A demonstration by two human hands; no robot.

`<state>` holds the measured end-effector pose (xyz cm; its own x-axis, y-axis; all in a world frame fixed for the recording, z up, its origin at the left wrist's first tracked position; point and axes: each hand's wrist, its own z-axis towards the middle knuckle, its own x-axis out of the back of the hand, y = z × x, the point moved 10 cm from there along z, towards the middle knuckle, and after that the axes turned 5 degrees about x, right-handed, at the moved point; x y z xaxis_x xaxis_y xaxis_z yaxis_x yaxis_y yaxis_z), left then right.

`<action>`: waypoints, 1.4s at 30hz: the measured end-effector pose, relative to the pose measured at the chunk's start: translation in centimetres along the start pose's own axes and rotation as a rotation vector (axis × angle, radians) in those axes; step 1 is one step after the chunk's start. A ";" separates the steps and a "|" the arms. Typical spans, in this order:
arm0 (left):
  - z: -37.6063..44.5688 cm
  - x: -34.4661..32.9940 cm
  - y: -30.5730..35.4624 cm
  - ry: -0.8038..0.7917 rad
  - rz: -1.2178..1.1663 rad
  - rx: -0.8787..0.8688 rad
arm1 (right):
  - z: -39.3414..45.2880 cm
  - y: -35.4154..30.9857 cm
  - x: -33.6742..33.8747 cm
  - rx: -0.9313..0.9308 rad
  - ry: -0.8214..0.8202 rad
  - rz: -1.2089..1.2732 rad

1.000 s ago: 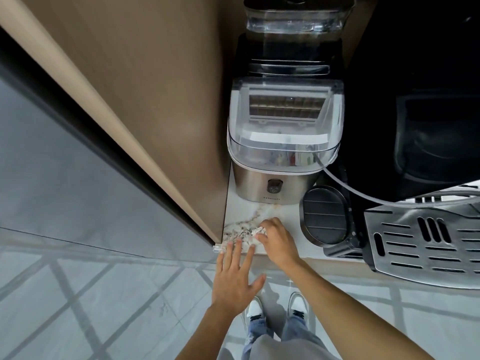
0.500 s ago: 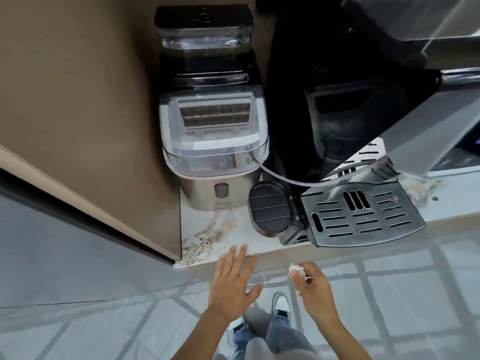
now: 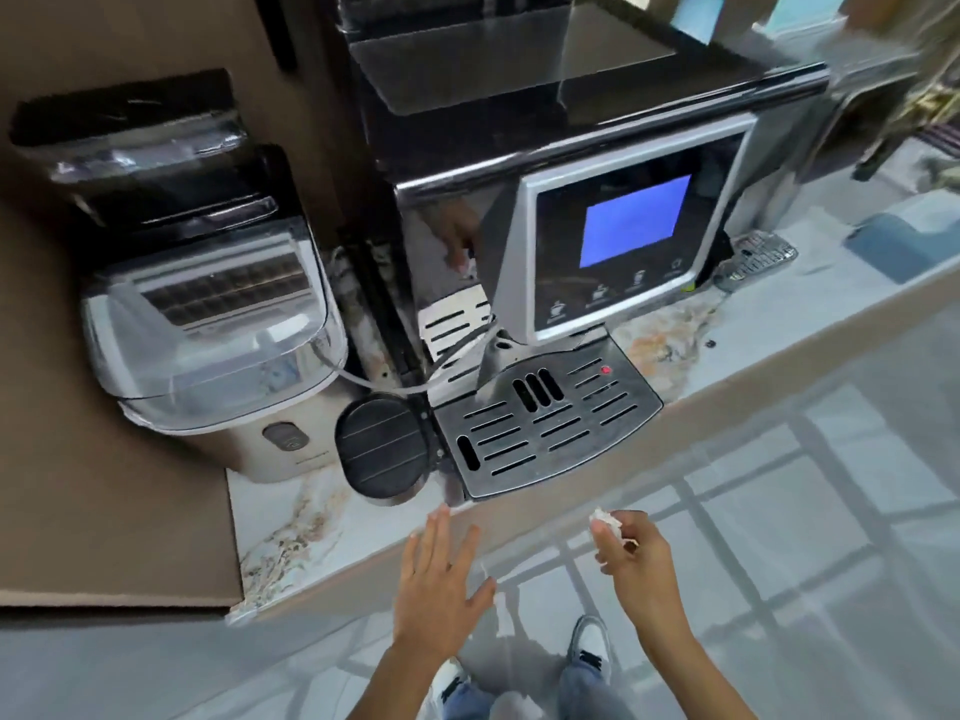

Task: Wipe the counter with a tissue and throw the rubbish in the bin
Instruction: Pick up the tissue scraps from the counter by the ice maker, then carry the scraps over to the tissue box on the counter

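Note:
A small crumpled white tissue point(image 3: 607, 522) is pinched in the fingers of my right hand point(image 3: 636, 556), which hovers over the floor just off the counter's front edge. My left hand point(image 3: 439, 584) is flat with its fingers spread, fingertips at the edge of the marble counter point(image 3: 306, 517), holding nothing. The counter's left front corner shows brown veining or specks. No bin is in view.
An ice maker point(image 3: 208, 330) stands at the left against a brown panel point(image 3: 104, 511). A large coffee machine point(image 3: 597, 226) with a blue screen and metal drip tray point(image 3: 545, 423) fills the middle. A round black lid point(image 3: 384, 449) lies between them. Tiled floor lies below.
My right hand left the counter's left corner with the tissue and moved right, off the edge. The view swung right and up, bringing the coffee machine's screen into sight.

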<state>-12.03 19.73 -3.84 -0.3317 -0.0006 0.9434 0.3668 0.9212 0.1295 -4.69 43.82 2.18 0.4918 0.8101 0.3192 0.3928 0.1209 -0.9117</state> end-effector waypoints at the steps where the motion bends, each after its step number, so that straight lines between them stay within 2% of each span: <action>1: 0.1 -0.2 0.1 -0.013 0.007 0.035 | 0.5 0.0 0.7 0.002 -0.003 0.005; 8: 0.0 -0.1 2.3 -0.028 -0.031 0.215 | 4.6 -0.7 4.8 0.031 -0.072 -0.003; 15: 1.7 -0.2 6.4 -0.073 0.015 0.220 | 7.7 -0.8 6.8 0.052 -0.129 0.011; 21: 4.5 0.1 11.2 -0.111 0.042 0.130 | 9.9 -0.6 9.7 0.047 -0.137 0.026; 28: 8.6 1.1 17.9 -0.047 0.103 0.053 | 12.5 0.1 16.1 0.012 -0.089 0.055; 42: 18.2 1.8 32.7 -0.047 0.153 -0.218 | 19.2 0.8 26.5 -0.008 0.104 0.066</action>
<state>-16.39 56.97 -3.48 -0.2963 0.1555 0.9424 0.5926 0.8037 0.0537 -6.28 76.43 4.89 0.5944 0.7524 0.2839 0.3629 0.0642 -0.9296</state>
